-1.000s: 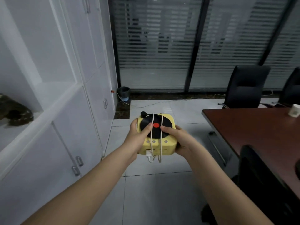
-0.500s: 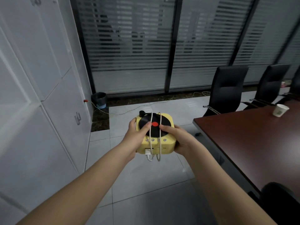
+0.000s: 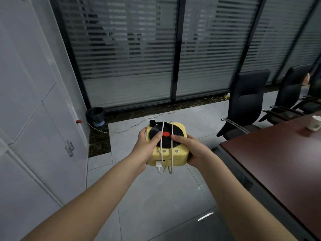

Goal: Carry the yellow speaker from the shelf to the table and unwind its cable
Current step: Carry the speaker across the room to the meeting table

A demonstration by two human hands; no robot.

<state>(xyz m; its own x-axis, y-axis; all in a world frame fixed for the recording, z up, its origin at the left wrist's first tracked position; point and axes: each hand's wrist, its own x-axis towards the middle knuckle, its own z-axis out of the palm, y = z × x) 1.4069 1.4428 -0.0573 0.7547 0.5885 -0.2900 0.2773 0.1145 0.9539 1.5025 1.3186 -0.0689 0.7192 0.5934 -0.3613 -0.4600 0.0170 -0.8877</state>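
The yellow speaker (image 3: pixel 173 156), box-shaped with a black record disc and red centre on top, is held in the air over the tiled floor. A white cable (image 3: pixel 162 136) is wound around it in two loops, and its plug hangs at the front. My left hand (image 3: pixel 146 146) grips the speaker's left side, thumb on the disc. My right hand (image 3: pixel 192 150) grips the right side, thumb on the disc too. The dark brown table (image 3: pixel 278 162) lies to the right, its near corner close to my right hand.
White cabinets (image 3: pixel 34 136) line the left wall. A black bin (image 3: pixel 95 116) stands in the corner below the frosted glass partition. Black chairs (image 3: pixel 246 105) stand at the table's far side, and a paper cup (image 3: pixel 314 122) sits on it. A thin cord runs across the floor.
The view has swung right: the open shelf has left the frame and more of the table and chairs shows. Both hands keep the same hold on the speaker.
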